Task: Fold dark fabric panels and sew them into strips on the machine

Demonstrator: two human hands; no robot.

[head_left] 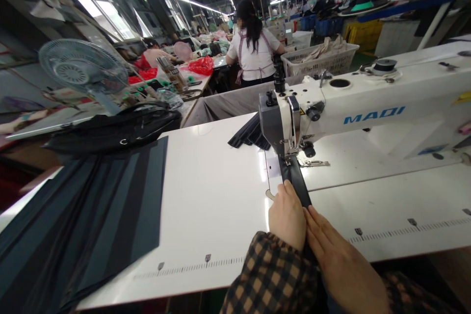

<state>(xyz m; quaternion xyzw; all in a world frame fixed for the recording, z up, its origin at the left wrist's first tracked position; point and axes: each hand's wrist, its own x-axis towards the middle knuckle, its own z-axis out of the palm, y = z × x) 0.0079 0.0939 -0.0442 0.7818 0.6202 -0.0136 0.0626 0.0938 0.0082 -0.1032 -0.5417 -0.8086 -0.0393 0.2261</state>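
A narrow black fabric strip [300, 187] runs from under the needle area of a white sewing machine [371, 113] toward the front edge of the table. My left hand [287, 213] lies on the strip's left side with its fingers curled, closed on the fabric just in front of the presser foot. Along the right side of the strip rests my right hand [336, 260], its fingers stretched out and together, pressing the edge. Part of the strip is hidden beneath both hands. Behind the machine head sit several dark folded strips [250, 133].
Dark fabric panels [136, 196] cover the table's left end, with a black bag [121, 127] behind them. A fan [83, 66] stands at the far left. Beyond the table are a person [255, 54] in a white top and a basket [320, 63] of cloth.
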